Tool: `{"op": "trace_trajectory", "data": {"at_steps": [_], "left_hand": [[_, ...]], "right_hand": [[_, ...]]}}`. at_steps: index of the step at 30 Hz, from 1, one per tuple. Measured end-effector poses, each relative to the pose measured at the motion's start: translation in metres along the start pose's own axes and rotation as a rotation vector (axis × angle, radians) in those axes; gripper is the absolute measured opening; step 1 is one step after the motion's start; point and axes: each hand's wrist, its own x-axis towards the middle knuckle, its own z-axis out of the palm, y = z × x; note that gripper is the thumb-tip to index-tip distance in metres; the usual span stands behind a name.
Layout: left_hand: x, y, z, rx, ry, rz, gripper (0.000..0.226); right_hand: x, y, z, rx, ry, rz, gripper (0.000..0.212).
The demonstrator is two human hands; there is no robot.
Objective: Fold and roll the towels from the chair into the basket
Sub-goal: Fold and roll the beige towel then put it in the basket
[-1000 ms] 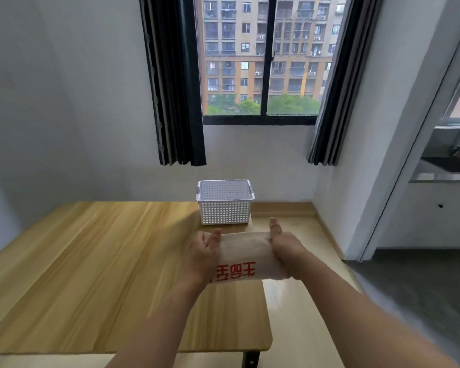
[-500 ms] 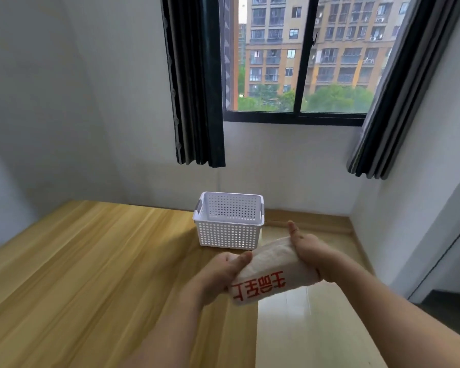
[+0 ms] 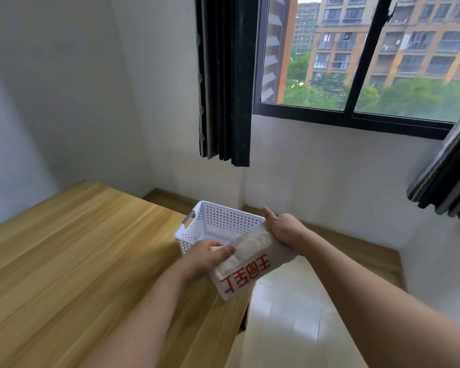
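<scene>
A rolled white towel (image 3: 246, 266) with red characters printed on it hangs in the air, tilted, its right end higher. My left hand (image 3: 210, 257) grips its lower left end and my right hand (image 3: 283, 228) grips its upper right end, thumb pointing up. The roll is just in front of and partly over the near rim of a white perforated plastic basket (image 3: 215, 221), which stands at the far right corner of the wooden table (image 3: 77, 261). What I can see of the basket's inside holds nothing. The chair is out of view.
White walls close in behind the basket, with a wooden skirting board (image 3: 343, 235) along the floor. Dark curtains (image 3: 225, 81) hang above beside a window (image 3: 369, 57). Pale tiled floor (image 3: 290, 314) lies right of the table's edge.
Both hands have carried the rolled towel forward and left to the basket's near rim, and the roll has tilted more. The camera has swung left and closer to the basket.
</scene>
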Motion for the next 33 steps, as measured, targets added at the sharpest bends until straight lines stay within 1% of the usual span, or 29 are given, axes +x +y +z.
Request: {"op": "trace_trajectory", "data": {"at_steps": [3,4,5,6,7,8,10,11,14,16,17,18,20,22,24,26,27,30,32,33], "left_hand": [[0.05,-0.001,-0.02,0.043,0.092,-0.02,0.029],[0.068,-0.003,-0.026,0.057,0.105,-0.025,0.028],[0.085,-0.002,-0.032,0.062,0.109,-0.021,0.027],[0.101,-0.003,-0.036,0.058,0.113,-0.02,0.026],[0.117,-0.006,-0.039,0.049,0.126,-0.028,0.027],[0.132,-0.01,-0.042,0.052,0.136,-0.048,0.027],[0.16,-0.022,-0.044,0.07,0.128,-0.097,0.028],[0.173,-0.03,-0.043,0.084,0.116,-0.123,0.028],[0.209,-0.048,-0.037,0.213,0.033,-0.222,0.026],[0.232,-0.054,-0.028,0.323,-0.01,-0.297,0.029],[0.243,-0.056,-0.022,0.369,-0.039,-0.339,0.032],[0.254,-0.059,-0.016,0.412,-0.078,-0.385,0.033],[0.271,-0.066,-0.002,0.502,-0.16,-0.465,0.034],[0.284,-0.073,0.011,0.584,-0.217,-0.542,0.033],[0.296,-0.078,0.022,0.639,-0.267,-0.581,0.034],[0.307,-0.084,0.031,0.669,-0.313,-0.614,0.035],[0.312,-0.089,0.036,0.674,-0.339,-0.631,0.035],[0.323,-0.104,0.047,0.657,-0.409,-0.697,0.036],[0.329,-0.114,0.05,0.634,-0.446,-0.727,0.038],[0.332,-0.118,0.051,0.627,-0.461,-0.733,0.039]], "right_hand": [[0.056,-0.027,0.008,0.001,-0.051,-0.037,0.083],[0.074,-0.033,0.009,0.019,-0.071,-0.044,0.078],[0.092,-0.039,0.008,0.039,-0.095,-0.068,0.067],[0.107,-0.045,0.007,0.041,-0.12,-0.104,0.051],[0.123,-0.049,0.007,0.032,-0.143,-0.128,0.033],[0.138,-0.051,0.006,-0.005,-0.168,-0.15,0.022],[0.169,-0.058,0.01,-0.033,-0.182,-0.096,0.013],[0.182,-0.061,0.014,-0.108,-0.201,-0.106,0.012],[0.225,-0.055,0.035,-0.429,-0.313,-0.214,0.013],[0.251,-0.046,0.053,-0.6,-0.344,-0.279,0.023],[0.262,-0.041,0.061,-0.667,-0.374,-0.282,0.028],[0.271,-0.035,0.068,-0.697,-0.409,-0.287,0.028],[0.286,-0.026,0.081,-0.775,-0.494,-0.279,0.021],[0.299,-0.014,0.095,-0.838,-0.557,-0.268,0.02],[0.31,-0.002,0.108,-0.868,-0.597,-0.28,0.008],[0.321,0.012,0.122,-0.898,-0.615,-0.266,0.03],[0.325,0.018,0.127,-0.902,-0.621,-0.244,0.036],[0.333,0.033,0.142,-0.899,-0.665,-0.183,0.038],[0.338,0.043,0.154,-0.931,-0.684,-0.174,0.04],[0.341,0.046,0.158,-0.938,-0.665,-0.198,0.041]]}}
